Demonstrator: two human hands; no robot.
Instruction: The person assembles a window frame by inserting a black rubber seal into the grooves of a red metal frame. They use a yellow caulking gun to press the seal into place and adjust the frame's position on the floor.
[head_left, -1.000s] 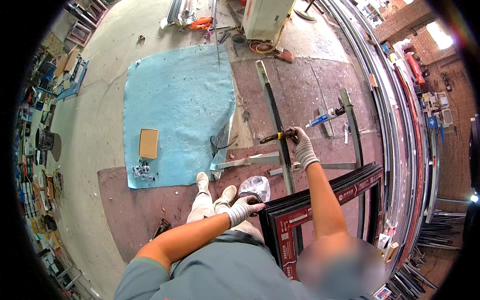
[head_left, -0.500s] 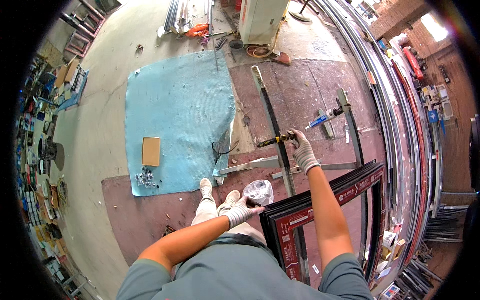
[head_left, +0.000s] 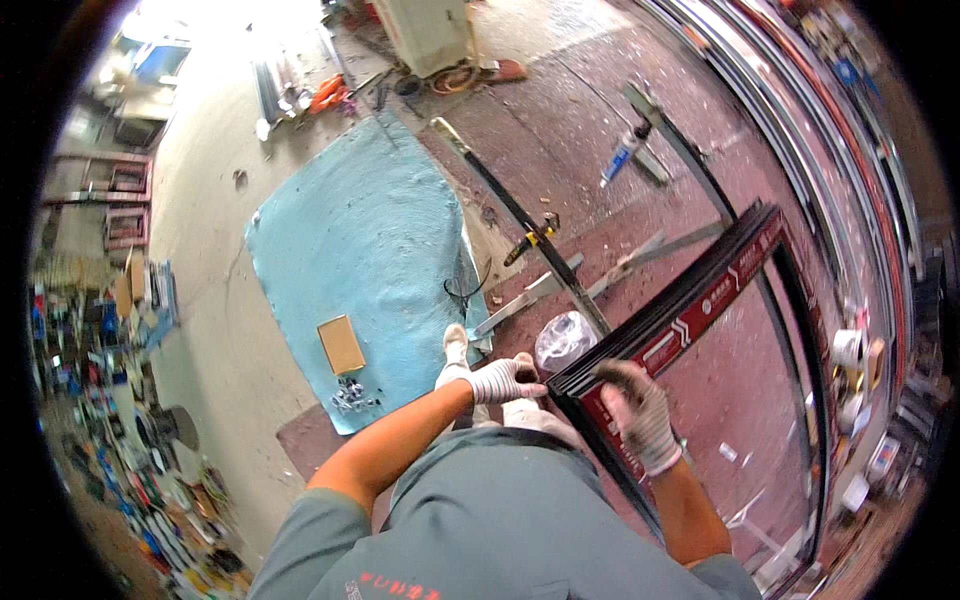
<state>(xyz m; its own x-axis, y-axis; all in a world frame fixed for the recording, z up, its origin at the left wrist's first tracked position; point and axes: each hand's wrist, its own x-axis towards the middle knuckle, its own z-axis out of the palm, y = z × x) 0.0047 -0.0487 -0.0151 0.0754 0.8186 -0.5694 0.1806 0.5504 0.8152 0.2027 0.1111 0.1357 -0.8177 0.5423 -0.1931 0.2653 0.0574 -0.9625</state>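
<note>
Several black rectangular frames (head_left: pixel 690 330), like window frames with dark red printed film, lean together in a stack on my right. My left hand (head_left: pixel 507 380), in a striped glove with dark fingertips, is closed at the near left corner of the stack. Over the top edge close by is my right hand (head_left: pixel 637 415), also gloved. Its fingers are bent, its thumb stands apart, and nothing shows between them. A yellow-and-black hand tool (head_left: pixel 532 240) rests across the dark bar of a metal stand (head_left: pixel 505 190); its exact kind is unclear.
Beside the stack's corner sits a clear plastic bag (head_left: pixel 565 341). A blue mat (head_left: pixel 360 220) carries a cardboard box (head_left: pixel 341 345) and small metal parts (head_left: pixel 352 396). A blue-and-white tube (head_left: pixel 624 155) lies near the stand's far bar. Long metal profiles (head_left: pixel 790 130) run along the right.
My right hand has left the yellow-and-black tool on the bar and come back to the stack's near corner. My left hand stays at that corner. The view has turned.
</note>
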